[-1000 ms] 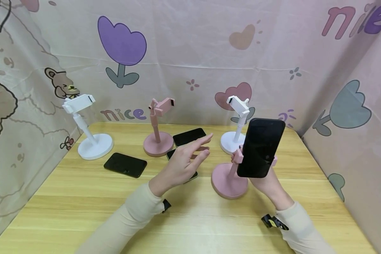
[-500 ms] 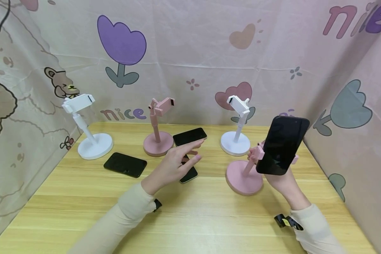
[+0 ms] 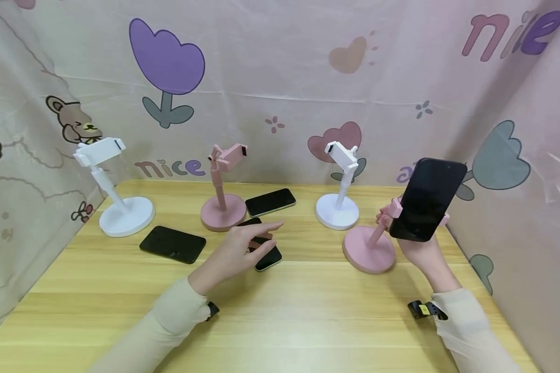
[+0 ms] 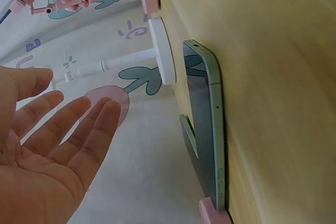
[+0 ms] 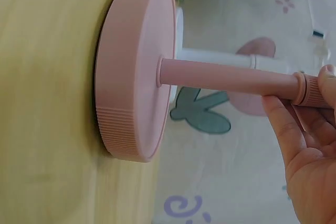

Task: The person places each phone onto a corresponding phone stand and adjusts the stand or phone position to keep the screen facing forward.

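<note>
1 smartphone (image 3: 428, 199) mounted in pink stand (image 3: 367, 249), R hand (image 3: 421, 254) gripping stem (image 5: 226, 78), L hand (image 3: 233, 252) relaxed & empty; 3 phones (image 3: 172, 244), 3 stands (image 3: 127, 216) prob. left.

From the head, looks forward and down over left grip (image 3: 233, 254) and right grip (image 3: 420, 253), taking in counter (image 3: 308, 321) and backdrop (image 3: 270, 62). From the left wrist, looks low and close past the left grip, rolled sideways. From the right wrist, looks close, rolled oppositely, at the pink stand (image 3: 370, 247) in the right grip. Shares that stand and the white stand (image 3: 338, 204) left of that grip in all three.
</note>
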Demonstrator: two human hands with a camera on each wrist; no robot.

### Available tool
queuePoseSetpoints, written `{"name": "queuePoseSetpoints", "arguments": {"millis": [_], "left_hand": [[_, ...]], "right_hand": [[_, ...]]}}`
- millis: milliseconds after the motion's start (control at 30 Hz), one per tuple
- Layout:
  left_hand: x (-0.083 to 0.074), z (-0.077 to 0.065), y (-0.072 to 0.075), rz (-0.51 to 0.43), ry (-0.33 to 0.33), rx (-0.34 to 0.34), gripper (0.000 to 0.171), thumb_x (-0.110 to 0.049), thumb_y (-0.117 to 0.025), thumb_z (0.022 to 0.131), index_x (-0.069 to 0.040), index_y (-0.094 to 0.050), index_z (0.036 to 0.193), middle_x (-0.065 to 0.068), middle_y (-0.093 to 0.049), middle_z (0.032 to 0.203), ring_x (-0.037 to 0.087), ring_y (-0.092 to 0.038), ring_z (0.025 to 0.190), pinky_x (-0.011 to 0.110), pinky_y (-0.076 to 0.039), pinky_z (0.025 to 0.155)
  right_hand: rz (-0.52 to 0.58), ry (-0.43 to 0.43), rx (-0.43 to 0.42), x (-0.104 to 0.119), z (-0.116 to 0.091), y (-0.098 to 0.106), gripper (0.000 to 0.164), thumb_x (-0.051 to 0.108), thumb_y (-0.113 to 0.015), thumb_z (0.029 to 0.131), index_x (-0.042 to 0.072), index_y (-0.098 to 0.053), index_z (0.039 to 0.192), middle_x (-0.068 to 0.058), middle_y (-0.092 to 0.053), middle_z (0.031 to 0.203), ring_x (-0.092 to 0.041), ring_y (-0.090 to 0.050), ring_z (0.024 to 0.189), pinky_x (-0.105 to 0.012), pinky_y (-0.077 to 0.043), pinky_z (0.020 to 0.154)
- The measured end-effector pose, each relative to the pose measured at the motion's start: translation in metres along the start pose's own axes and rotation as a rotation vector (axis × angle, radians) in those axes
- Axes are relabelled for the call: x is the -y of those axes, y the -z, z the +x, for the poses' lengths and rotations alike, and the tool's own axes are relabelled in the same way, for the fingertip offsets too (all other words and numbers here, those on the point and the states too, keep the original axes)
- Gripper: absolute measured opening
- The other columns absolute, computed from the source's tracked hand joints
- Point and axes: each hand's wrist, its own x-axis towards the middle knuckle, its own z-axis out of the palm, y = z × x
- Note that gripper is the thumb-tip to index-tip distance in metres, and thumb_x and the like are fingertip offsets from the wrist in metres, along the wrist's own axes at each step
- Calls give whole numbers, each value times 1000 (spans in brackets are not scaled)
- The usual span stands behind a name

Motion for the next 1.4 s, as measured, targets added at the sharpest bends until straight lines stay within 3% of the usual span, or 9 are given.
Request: {"name": "queuePoseSetpoints", "arguments": {"millis": [167,267,400,567,800,1033,1133,1267,1400], "left_hand": [[3,-6,2,20,-4,12,42,-11,-69,105,-8,-65,147,10,-79,126,22,-79,108,29,-67,85],[4,-7,2,24,3,15,42,-11,-69,105,-8,-65,147,9,-78,130,21,-79,108,27,-66,84],[5,-7,2,21,8,14,42,-11,-69,105,-7,-66,146,9,-76,134,21,-79,110,29,-67,85],[5,-5,1,24,9,19,42,-12,-69,105,-7,-65,146,10,-76,136,21,-79,109,30,-67,83],[6,-6,1,27,42,45,43,-13,-70,105,-8,-66,147,9,-77,132,21,-79,108,31,-67,82],[7,-9,9,22,30,26,40,-12,-71,104,-6,-68,144,10,-77,134,20,-79,106,31,-67,83],[9,-10,12,38,34,14,39,-13,-71,104,-7,-70,142,10,-77,133,18,-79,105,29,-67,82],[10,-11,15,42,47,22,39,-14,-72,104,-8,-70,142,10,-76,135,18,-79,105,29,-66,82],[9,-11,17,40,48,26,39,-14,-72,104,-8,-70,142,10,-76,136,19,-79,105,31,-67,82]], "right_hand": [[126,6,-10,-8,14,11,16,-2,-56,106,-16,-60,113,18,-70,99,7,-68,94,-7,-56,86],[123,38,-23,-14,22,20,15,-5,-55,105,-18,-59,111,20,-71,97,7,-68,92,-7,-56,85],[-51,81,-45,-20,31,31,18,-4,-54,106,-20,-59,112,29,-68,96,14,-65,92,-3,-54,84],[-75,3,-24,-27,44,43,26,2,-49,110,-20,-53,123,28,-63,101,16,-62,95,-1,-52,87],[-131,-33,2,-39,58,45,38,10,-45,115,-20,-48,138,-16,-58,131,23,-56,102,0,-49,94],[-88,-6,-14,-47,77,41,40,13,-45,116,-19,-45,140,15,-54,120,22,-57,105,-1,-50,96],[-106,-15,-19,-46,84,40,41,15,-46,116,-18,-48,140,17,-55,119,23,-55,105,0,-49,96],[26,-31,-32,-43,91,38,32,10,-50,114,-14,-52,134,16,-60,116,17,-61,103,-3,-52,95],[124,-25,-41,-38,98,36,14,5,-53,111,3,-57,124,21,-62,110,11,-64,103,-4,-54,92]]}}
